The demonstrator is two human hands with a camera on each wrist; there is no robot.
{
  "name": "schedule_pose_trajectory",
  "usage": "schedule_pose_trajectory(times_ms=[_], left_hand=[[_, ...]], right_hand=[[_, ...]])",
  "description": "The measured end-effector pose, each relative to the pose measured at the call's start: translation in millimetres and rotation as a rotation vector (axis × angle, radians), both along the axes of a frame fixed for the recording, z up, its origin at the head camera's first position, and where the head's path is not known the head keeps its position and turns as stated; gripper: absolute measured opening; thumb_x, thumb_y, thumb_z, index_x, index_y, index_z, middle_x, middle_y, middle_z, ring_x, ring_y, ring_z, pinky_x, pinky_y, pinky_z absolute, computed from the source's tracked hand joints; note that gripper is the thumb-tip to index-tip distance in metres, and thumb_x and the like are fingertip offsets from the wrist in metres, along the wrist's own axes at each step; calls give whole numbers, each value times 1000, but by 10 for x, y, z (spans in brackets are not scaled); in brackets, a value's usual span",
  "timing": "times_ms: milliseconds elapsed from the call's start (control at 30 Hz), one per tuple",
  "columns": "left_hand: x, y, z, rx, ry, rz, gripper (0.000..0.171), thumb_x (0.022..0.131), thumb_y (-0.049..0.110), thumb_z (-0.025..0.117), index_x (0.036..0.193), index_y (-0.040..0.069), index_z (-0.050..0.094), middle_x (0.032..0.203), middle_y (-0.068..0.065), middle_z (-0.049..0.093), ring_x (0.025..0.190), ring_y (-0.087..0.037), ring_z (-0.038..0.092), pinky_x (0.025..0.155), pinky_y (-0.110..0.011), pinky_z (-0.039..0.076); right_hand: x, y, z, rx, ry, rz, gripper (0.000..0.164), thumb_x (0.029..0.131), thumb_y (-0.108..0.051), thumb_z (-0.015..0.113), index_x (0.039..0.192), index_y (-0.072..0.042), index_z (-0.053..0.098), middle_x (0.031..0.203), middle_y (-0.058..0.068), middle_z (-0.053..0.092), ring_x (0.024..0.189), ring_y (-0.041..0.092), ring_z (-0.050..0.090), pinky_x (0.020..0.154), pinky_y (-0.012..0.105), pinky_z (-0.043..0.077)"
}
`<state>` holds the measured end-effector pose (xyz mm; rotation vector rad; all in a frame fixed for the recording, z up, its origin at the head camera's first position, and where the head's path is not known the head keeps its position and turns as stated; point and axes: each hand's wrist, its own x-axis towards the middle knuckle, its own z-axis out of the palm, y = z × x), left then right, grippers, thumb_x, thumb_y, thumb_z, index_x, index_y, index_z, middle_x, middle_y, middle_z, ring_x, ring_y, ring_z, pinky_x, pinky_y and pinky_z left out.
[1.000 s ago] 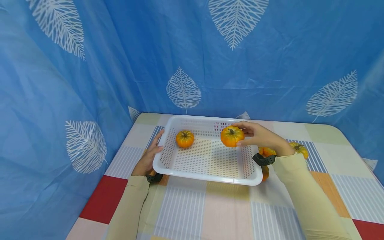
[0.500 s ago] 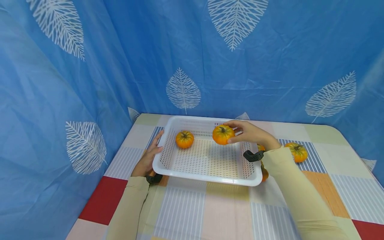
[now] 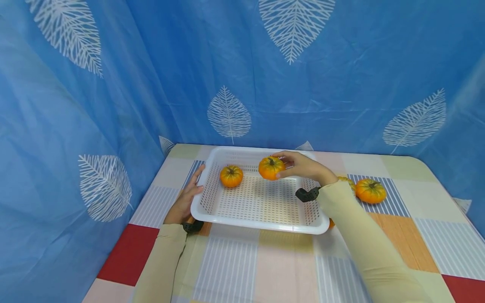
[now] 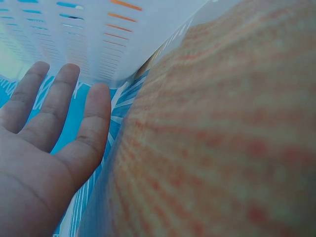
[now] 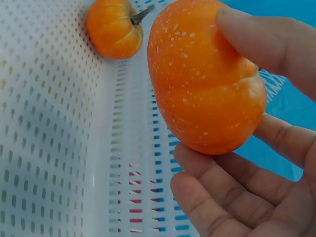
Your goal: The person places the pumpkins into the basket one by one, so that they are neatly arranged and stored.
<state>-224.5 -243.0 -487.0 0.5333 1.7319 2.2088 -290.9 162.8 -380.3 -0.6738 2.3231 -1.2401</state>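
A small orange pumpkin (image 3: 270, 169) is held above the white perforated plastic basket (image 3: 261, 227) by my right hand (image 3: 301, 165). In the right wrist view, the thumb presses one side of this pumpkin (image 5: 197, 84) while the fingers support its other side. Inside the basket, toward its left end, sits another pumpkin (image 3: 231, 176) with a dark stem. My left hand (image 3: 185, 201) is at the basket's left side, thumb by the rim. Its fingers (image 4: 93, 123) extend along the slotted outer wall (image 4: 94, 34) in the left wrist view.
Right of the basket, a pumpkin (image 3: 370, 191) lies on the patchwork tablecloth (image 3: 288, 265). Another pumpkin (image 3: 346, 182) is partly covered by the right sleeve, and a third orange piece (image 3: 331, 223) peeks out past the basket's corner. A blue leaf-print curtain (image 3: 242, 63) hangs behind and at left.
My right hand has carried its pumpkin leftward over the basket, closer to the pumpkin lying inside. More of the pumpkins at the right shows now. The left hand has stayed in place.
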Motion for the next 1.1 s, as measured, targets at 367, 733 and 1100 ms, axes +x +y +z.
schedule_pose_trajectory(times_ms=[367,733,1100], left_hand=[[-9,-24,5,-12,24,-7,87,105,22,46,174,21,-6,179,-25,-8,146,-44,29,103,-41,53],[-38,-21,-14,-12,16,6,87,103,20,45,174,22,-5,180,-22,-7,149,-52,22,111,-55,48],[-15,9,-3,-7,6,36,87,104,20,47,174,21,-5,181,-17,-6,151,-52,19,117,-78,24]], right_hand=[[-104,-202,-67,-43,-41,50,71,98,-2,74,160,8,41,158,35,46,145,51,47,117,58,44],[-144,-356,-110,-39,-95,32,72,98,-2,74,162,4,41,158,34,46,143,49,48,116,59,45],[-197,-503,-238,31,-70,-27,69,97,-2,75,160,4,45,162,31,42,145,49,44,116,59,46]])
